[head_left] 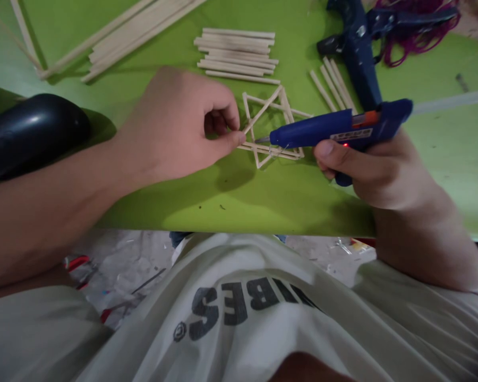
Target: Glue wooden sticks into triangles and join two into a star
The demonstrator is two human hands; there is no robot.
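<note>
A star-shaped frame of thin wooden sticks [266, 110] lies on the green table [239, 212]. My left hand [183, 124] pinches its left corner between thumb and forefinger. In my right hand [376, 164] is a blue hot glue gun [318, 129] with a small red light lit. Its metal tip points left and reaches the sticks close to my left fingertips; whether it touches them I cannot tell. A clear glue stick [454, 101] sticks out from the gun's back end. Fine strands, perhaps of glue, show near the frame's lower edge.
Behind the frame lies a row of short sticks [237, 50]. Longer sticks [139, 37] rest at the back left, and several loose ones [334, 82] at the right. A dark blue clamp-like tool [358, 48] lies by purple string [406, 45]. A black rounded object [35, 135] is far left.
</note>
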